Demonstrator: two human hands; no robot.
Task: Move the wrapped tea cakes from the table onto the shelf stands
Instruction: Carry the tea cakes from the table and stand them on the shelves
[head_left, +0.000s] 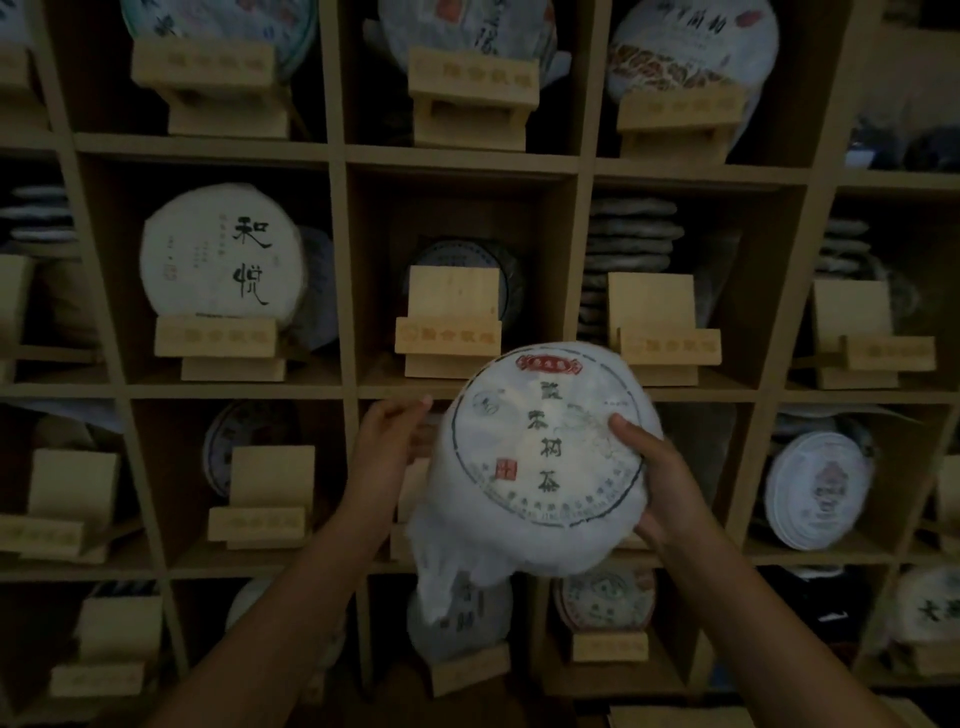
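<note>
A person's right hand (649, 467) is gripping a wrapped tea cake (540, 457), thumb across its face, while the left hand (389, 436), fingers loosely curled, is steadying its far edge, facing the label outward toward an empty wooden stand (449, 332) just above the fingertips.

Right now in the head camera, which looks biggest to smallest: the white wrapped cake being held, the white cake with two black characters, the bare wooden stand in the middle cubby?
1. Held white wrapped cake, though nearest the camera.
2. White cake with black characters.
3. Bare wooden stand.
</note>
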